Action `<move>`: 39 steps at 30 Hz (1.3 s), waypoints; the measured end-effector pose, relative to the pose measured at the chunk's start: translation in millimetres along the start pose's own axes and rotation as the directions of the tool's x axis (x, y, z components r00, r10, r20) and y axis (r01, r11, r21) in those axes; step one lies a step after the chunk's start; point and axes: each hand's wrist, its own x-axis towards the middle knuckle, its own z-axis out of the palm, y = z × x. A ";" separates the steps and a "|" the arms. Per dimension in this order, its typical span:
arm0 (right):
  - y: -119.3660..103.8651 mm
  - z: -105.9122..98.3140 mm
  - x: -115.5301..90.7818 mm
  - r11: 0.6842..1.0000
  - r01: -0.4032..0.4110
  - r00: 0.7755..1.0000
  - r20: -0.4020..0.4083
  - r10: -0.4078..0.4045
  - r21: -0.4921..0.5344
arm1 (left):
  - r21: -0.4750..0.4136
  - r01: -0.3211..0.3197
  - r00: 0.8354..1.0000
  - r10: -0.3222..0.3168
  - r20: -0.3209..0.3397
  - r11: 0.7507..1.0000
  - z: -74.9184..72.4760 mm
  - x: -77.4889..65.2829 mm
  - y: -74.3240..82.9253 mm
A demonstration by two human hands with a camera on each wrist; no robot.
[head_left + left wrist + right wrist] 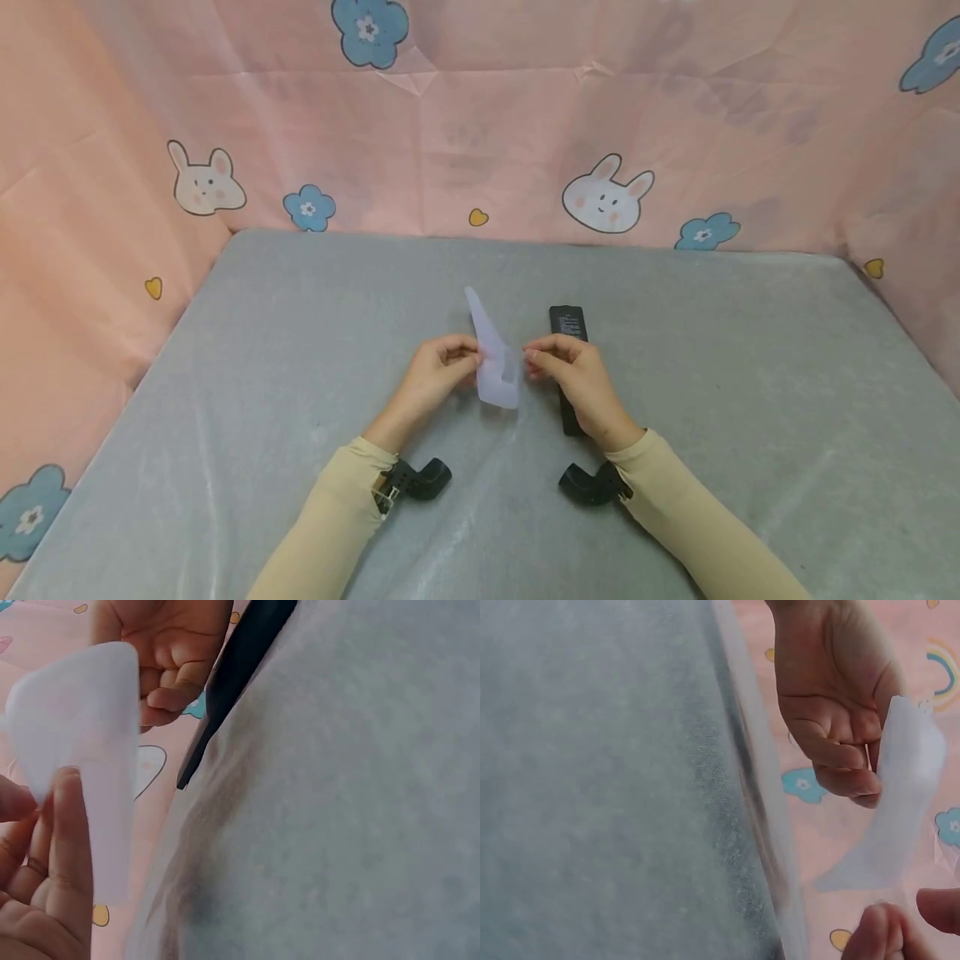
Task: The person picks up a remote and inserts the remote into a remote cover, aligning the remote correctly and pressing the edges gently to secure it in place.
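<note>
My left hand pinches a soft, translucent whitish cover between thumb and fingers, raised over the table. In the left wrist view, the fingers lie against the pale cover. Close to the cover's right edge is my right hand, with loosely bent fingers and nothing visible in them. The right wrist view shows its thumb apart from its fingertips, below the cover. A long black object with small white print, possibly a remote control, lies partly hidden under the right hand.
A grey cloth covers the table. Pink curtains with rabbits and blue flowers hang behind and at the sides. Black wrist mounts stick out from both beige sleeves.
</note>
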 end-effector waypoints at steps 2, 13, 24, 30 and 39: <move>-0.2 -0.2 0.0 1.000 -0.024 0.999 0.031 0.024 -0.002 | -0.013 -0.030 1.000 0.030 -0.005 0.999 -0.4 -0.6 1.2; 2.8 -3.3 1.5 0.990 -0.105 0.982 0.169 0.088 0.097 | -0.075 -0.090 0.994 0.094 0.054 0.993 -1.0 0.3 0.8; 2.0 -4.4 2.7 0.999 -0.030 0.994 0.103 0.026 0.033 | -0.064 0.090 0.996 -0.089 0.026 0.994 -2.4 0.9 -2.3; 2.9 -6.2 3.7 0.996 0.008 0.994 0.111 0.002 -0.094 | -0.123 0.218 0.976 -0.213 0.050 0.968 -1.1 0.8 -4.6; 3.5 -7.3 5.6 0.986 0.007 0.991 0.131 0.015 -0.164 | -0.098 0.305 0.951 -0.297 0.087 0.947 -2.8 2.2 -7.6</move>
